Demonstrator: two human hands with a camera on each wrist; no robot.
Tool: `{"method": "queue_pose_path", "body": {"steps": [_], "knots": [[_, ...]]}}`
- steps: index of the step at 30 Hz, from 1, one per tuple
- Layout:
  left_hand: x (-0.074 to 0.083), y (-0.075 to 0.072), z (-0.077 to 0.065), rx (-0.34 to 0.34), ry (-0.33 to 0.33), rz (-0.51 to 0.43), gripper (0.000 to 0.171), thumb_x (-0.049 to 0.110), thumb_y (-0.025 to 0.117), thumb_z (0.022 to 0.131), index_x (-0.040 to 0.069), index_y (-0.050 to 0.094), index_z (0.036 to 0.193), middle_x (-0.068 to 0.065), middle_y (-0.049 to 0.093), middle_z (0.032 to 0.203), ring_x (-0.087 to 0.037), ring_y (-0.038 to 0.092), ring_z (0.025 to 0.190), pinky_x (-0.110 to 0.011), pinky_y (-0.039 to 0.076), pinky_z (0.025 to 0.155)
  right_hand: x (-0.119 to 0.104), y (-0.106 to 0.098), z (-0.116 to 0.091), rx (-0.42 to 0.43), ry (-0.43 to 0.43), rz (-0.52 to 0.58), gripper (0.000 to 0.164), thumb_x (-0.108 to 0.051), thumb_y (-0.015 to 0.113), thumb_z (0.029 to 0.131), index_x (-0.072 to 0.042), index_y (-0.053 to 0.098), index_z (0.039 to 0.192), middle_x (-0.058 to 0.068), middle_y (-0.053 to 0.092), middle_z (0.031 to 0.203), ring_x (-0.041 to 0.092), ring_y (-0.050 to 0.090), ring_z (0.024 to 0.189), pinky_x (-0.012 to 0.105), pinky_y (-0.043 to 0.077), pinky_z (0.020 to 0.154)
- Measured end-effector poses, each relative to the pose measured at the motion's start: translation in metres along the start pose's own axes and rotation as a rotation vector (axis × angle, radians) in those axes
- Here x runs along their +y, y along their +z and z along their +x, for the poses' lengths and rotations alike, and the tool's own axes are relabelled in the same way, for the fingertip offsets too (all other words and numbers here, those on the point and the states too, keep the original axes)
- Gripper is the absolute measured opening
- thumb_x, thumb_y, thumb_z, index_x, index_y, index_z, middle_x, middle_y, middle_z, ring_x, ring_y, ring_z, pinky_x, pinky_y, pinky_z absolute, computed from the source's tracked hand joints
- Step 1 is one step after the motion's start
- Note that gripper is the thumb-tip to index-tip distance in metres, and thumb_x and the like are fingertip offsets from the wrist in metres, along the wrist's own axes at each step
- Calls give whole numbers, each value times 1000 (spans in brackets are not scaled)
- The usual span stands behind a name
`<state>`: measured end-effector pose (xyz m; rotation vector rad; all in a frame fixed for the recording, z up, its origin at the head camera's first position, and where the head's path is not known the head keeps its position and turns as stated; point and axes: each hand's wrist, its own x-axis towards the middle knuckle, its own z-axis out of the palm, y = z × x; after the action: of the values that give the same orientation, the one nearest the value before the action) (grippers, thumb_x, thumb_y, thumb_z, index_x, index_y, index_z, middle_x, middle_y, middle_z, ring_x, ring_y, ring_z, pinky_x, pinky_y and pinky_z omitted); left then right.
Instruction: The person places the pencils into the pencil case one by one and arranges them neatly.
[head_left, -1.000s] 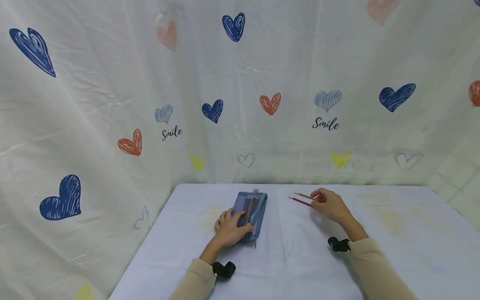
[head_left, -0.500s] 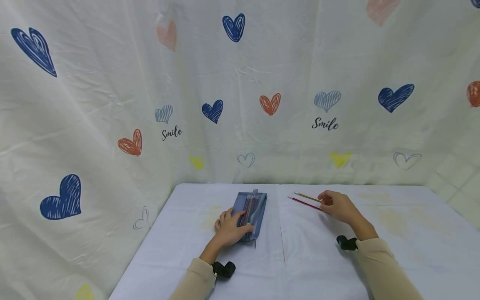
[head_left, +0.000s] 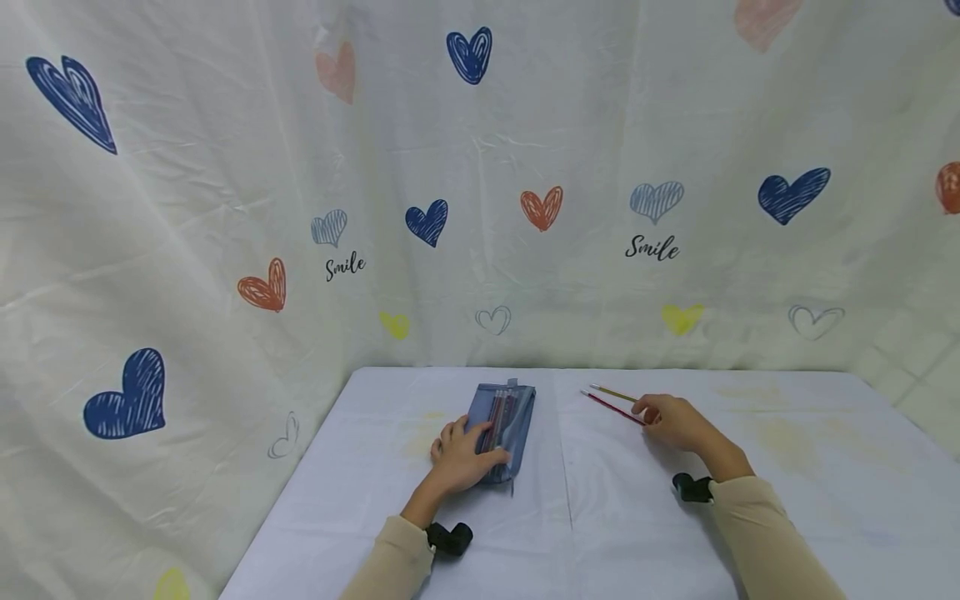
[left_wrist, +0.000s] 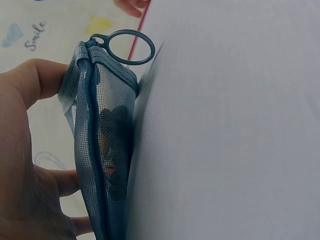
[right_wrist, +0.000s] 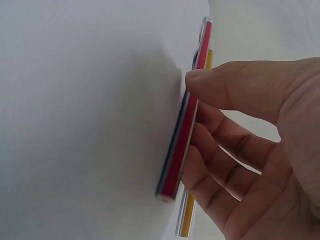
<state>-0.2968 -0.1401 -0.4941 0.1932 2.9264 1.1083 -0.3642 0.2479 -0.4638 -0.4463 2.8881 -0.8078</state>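
A blue mesh pencil case (head_left: 522,429) with several pencils inside lies on the table. My left hand (head_left: 453,458) rests across its left side, fingers spread and thumb toward the near end. The left wrist view shows the case's edge and a ring zipper pull (left_wrist: 131,47) up close. My right hand (head_left: 675,423) pinches a red striped pencil (right_wrist: 181,145), thumb on its side and the other fingers bent behind it. Just beyond those fingers runs a yellow pencil (right_wrist: 188,212), partly hidden by them. From above, the far ends of both pencils point left toward the case.
A white cloth covers the table (head_left: 517,550). Behind it hangs a white curtain (head_left: 570,108) printed with hearts. Each wrist carries a small black camera, the left one (head_left: 450,540) close to the tabletop.
My right hand has shifted right along the pencils, then slightly toward me. The pencils' far ends have barely moved. My left hand has stayed on the case.
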Motion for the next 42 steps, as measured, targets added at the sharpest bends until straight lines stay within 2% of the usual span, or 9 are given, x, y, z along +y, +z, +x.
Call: {"method": "queue_pose_path", "body": {"steps": [4, 9, 15, 21, 26, 32, 38, 42], "knots": [[0, 0, 0, -3, 4, -7, 77, 59, 67, 85, 19, 53, 149, -21, 24, 166, -46, 17, 152, -73, 10, 113, -1, 2, -2, -24, -18, -1, 29, 1, 65, 86, -3, 66, 115, 10, 64, 91, 21, 57, 75, 34, 48, 65], [0, 0, 1, -5, 1, 0, 76, 59, 67, 85, 21, 52, 150, -20, 23, 167, -45, 16, 152, -72, 10, 114, -3, 3, -2, -36, -19, -11, 32, 3, 65, 82, -4, 65, 113, 8, 64, 89, 18, 57, 68, 32, 47, 61], [-1, 1, 1, -3, -2, 0, 75, 58, 67, 86, 20, 52, 150, -21, 23, 166, -46, 16, 152, -73, 10, 113, -9, 4, -1, -44, 8, -53, 32, -1, 70, 79, -7, 65, 110, 6, 65, 87, 18, 59, 68, 32, 48, 62], [-1, 1, -1, -1, -9, -6, 75, 58, 67, 86, 21, 53, 149, -21, 23, 166, -46, 16, 153, -73, 9, 114, -12, 5, 0, -46, 34, -64, 32, -5, 72, 81, -7, 62, 111, 5, 64, 88, 18, 58, 72, 32, 47, 63], [-1, 1, 0, -1, -5, 0, 76, 59, 67, 85, 21, 53, 149, -20, 23, 166, -45, 16, 152, -72, 10, 113, -13, 5, 0, -30, 38, 6, 38, -5, 70, 82, -5, 59, 119, 6, 64, 89, 19, 59, 72, 33, 48, 62], [0, -1, 1, -2, -4, 0, 76, 57, 67, 86, 19, 52, 149, -20, 23, 167, -45, 16, 152, -72, 9, 114, -15, 5, 0, -2, -17, 100, 47, -4, 67, 85, -4, 56, 131, 8, 64, 89, 18, 59, 70, 34, 47, 62], [1, 0, 0, -5, -9, 1, 76, 58, 67, 86, 19, 52, 150, -20, 23, 166, -45, 16, 152, -72, 10, 114, -20, 7, 0, -27, -22, 227, 57, -2, 67, 85, -3, 50, 140, 9, 65, 89, 18, 64, 68, 33, 52, 63], [1, 1, 0, -5, -10, 2, 76, 58, 67, 85, 19, 53, 149, -20, 24, 166, -45, 17, 152, -72, 10, 114, -22, 9, -1, -45, -51, 302, 60, 1, 66, 84, -1, 46, 141, 10, 63, 86, 18, 62, 68, 32, 54, 63]]}}
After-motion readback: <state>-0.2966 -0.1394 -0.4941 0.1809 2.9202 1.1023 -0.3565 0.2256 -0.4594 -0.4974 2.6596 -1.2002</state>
